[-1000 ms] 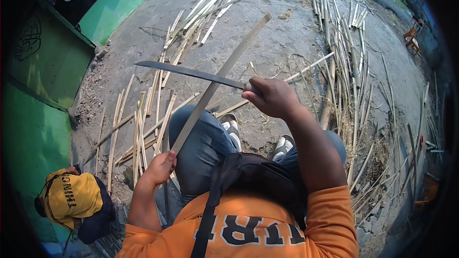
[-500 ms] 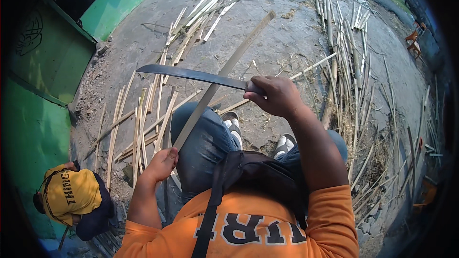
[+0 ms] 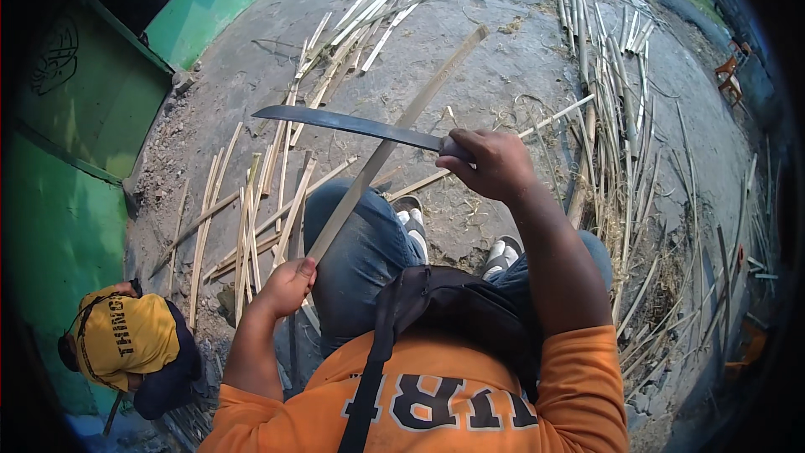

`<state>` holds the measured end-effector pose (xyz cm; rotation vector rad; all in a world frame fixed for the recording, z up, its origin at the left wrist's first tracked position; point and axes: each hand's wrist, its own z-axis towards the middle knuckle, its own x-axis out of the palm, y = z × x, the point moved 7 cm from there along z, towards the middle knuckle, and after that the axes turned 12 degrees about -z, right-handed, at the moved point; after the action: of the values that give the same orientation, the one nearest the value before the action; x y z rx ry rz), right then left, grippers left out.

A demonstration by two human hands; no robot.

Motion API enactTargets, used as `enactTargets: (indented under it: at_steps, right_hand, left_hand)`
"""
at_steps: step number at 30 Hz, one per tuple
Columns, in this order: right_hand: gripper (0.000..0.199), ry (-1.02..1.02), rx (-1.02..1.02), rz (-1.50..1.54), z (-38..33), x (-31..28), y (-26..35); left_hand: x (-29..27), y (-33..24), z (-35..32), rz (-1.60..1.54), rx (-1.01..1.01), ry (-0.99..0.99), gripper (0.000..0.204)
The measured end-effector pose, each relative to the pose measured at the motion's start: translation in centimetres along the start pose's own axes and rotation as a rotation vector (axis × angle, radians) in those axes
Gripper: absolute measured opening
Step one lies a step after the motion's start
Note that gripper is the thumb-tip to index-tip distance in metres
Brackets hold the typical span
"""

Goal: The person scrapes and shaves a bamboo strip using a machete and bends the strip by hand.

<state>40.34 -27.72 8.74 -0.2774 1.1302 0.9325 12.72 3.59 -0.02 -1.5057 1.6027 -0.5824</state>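
My left hand (image 3: 286, 288) is closed round the near end of a long, flat bamboo strip (image 3: 348, 199). The strip slants up and away to the right, passing over my left knee. In my right hand (image 3: 495, 165) is the handle of a machete (image 3: 344, 123), gripped firmly. Its long dark blade points left and crosses over the strip around the strip's middle, apparently resting on it. The lower part of my right hand's grip hides most of the handle.
Bamboo strips (image 3: 369, 13) lie scattered ahead on the ground, more (image 3: 251, 226) to the left. A large pile of bamboo poles and strips (image 3: 620, 109) spreads on the right. A person in a yellow shirt (image 3: 126, 340) crouches at lower left beside a green wall (image 3: 63, 260).
The machete and my right hand have shifted slightly to the right, with the blade still across the strip. My left hand keeps its hold on the strip's near end.
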Motion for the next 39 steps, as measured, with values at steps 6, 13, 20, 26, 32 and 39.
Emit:
enactTargets:
  at_steps: [6, 13, 20, 26, 32, 39]
  right_hand:
    - [0.042, -0.049, 0.071, -0.037, -0.1, 0.1, -2.9]
    - [0.039, -0.084, -0.050, 0.027, 0.2, -0.3, 0.3]
    - [0.035, -0.112, 0.014, 0.038, 0.0, 0.1, -3.1]
    - [0.038, -0.046, -0.103, 0.037, 0.2, -0.4, 1.6]
    - [0.039, -0.055, 0.075, 0.001, 0.2, -0.6, -4.6]
    - [0.043, -0.090, -0.182, -0.038, -0.1, -0.4, 2.4]
  left_hand:
    - [0.0, -0.9, 0.3, 0.026, 0.072, 0.006, 0.059]
    - [0.3, -0.7, -0.3, -0.006, 0.110, -0.011, 0.057]
    - [0.2, -0.7, 0.0, 0.000, -0.017, 0.009, 0.056]
    - [0.5, -0.5, -0.4, -0.013, 0.125, -0.006, 0.056]
    - [0.4, -1.4, -0.2, 0.051, 0.061, -0.028, 0.057]
    - [0.3, -0.1, -0.1, 0.034, 0.120, -0.026, 0.060]
